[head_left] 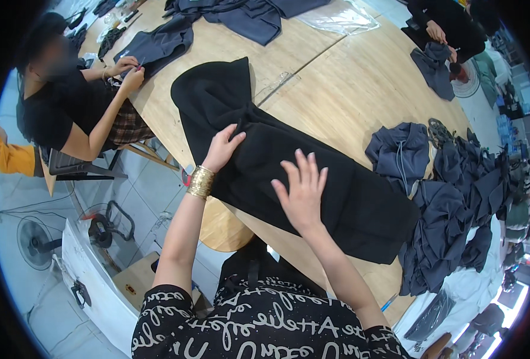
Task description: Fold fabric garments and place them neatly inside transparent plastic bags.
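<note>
A black hooded garment [360, 197] lies folded long across the wooden table in front of me, its hood [211, 90] toward the far left. My left hand [222, 148], with a wide gold cuff on the wrist, is closed at the garment's neck, below the hood. Something dark and narrow shows at its fingertips; against the black cloth I cannot make out what it is. Over the middle of the garment is my right hand [304, 190], its fingers spread and nothing in it.
Dark grey garments [450, 203] are heaped at the right; a blue pen [389, 303] lies by the near edge. A seated co-worker [67, 96] handles grey cloth at the left, and another person [450, 30] stands far right. A round stool [224, 224] stands below the table edge.
</note>
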`<act>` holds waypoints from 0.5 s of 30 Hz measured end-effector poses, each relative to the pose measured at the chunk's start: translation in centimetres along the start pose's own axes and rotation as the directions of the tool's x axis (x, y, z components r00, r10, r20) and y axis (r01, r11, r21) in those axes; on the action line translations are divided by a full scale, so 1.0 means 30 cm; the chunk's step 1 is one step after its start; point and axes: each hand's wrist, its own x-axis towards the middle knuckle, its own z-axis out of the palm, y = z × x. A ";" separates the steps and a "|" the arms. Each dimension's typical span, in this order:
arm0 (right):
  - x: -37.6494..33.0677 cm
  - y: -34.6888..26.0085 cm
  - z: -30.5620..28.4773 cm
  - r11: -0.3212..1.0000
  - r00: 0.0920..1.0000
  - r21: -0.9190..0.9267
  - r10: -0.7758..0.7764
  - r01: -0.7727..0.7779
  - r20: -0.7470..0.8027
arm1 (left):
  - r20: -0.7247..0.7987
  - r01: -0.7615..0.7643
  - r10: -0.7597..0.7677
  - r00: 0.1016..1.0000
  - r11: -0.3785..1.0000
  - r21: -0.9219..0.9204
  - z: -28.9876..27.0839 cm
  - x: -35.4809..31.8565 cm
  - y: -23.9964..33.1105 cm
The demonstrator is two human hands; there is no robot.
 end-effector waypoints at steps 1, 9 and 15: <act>0.005 0.030 0.015 0.995 0.997 -0.077 0.063 -0.066 -0.036 | -0.065 -0.029 0.039 0.997 0.990 0.136 0.006 0.012 0.008; -0.093 0.237 0.176 0.934 0.990 -0.327 0.142 -0.141 -0.020 | -0.145 -0.232 0.507 0.849 0.606 0.761 0.174 -0.086 0.033; -0.219 0.318 0.087 0.931 0.986 -0.338 0.163 -0.140 0.041 | 0.015 -0.263 0.398 0.917 0.578 0.773 0.160 -0.148 0.018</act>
